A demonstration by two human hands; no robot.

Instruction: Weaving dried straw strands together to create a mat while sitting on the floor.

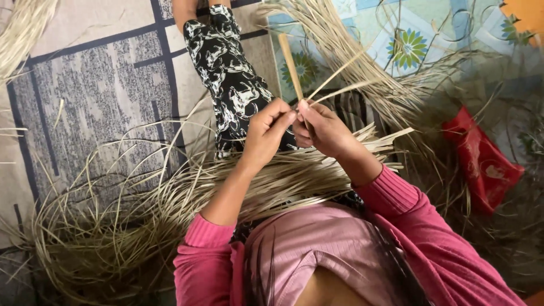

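Note:
My left hand (pixel 266 131) and my right hand (pixel 324 128) meet at the middle of the view, fingertips pinched together on a pale flat straw strip (pixel 290 61). The strip rises from my fingers toward the top, and thinner slivers (pixel 340 85) fan off it to the right. A thick bundle of flat straw strips (pixel 294 175) lies across my lap just under both hands. My leg in black-and-white patterned cloth (pixel 229 79) stretches away from me beneath the hands. Both my sleeves are pink.
Loose curling straw (pixel 102 226) is piled at the lower left on a grey patterned rug (pixel 102 85). More straw (pixel 362 45) heaps at the upper right over a blue floral mat (pixel 413 39). A red packet (pixel 481 158) lies at the right.

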